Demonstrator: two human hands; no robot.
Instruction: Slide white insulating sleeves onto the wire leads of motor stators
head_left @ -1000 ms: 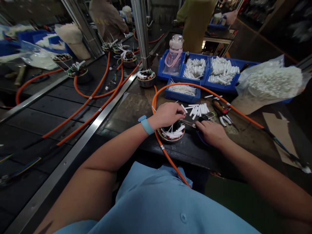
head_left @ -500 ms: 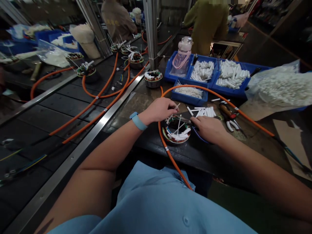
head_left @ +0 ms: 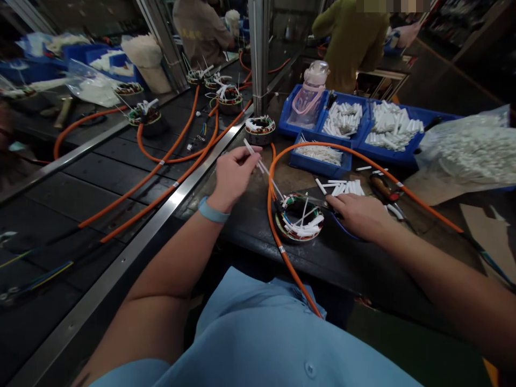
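Note:
A ring-shaped coil (head_left: 300,228) with white sleeves and white ties lies on the dark bench in front of me. Up and to the left of it, my left hand (head_left: 235,174) pinches a thin white strip (head_left: 264,169) that slants down to the ring's upper left edge. My right hand (head_left: 357,214) is closed around scissors (head_left: 320,202), whose blades reach over the ring's upper right side. Short white tubes (head_left: 349,188) lie just beyond my right hand. An orange cable (head_left: 271,215) curves past the ring's left side.
Blue bins (head_left: 358,141) with white pieces and a clear bottle (head_left: 312,88) stand behind. Pliers (head_left: 382,188) and a plastic bag (head_left: 475,150) are at right. A metal post (head_left: 258,59) rises beyond another coil (head_left: 260,129). Two people are at the back.
My left hand has moved left and up, away from the ring, with the white strip now stretched between them. The right hand stays by the ring with the scissors. The view has shifted slightly.

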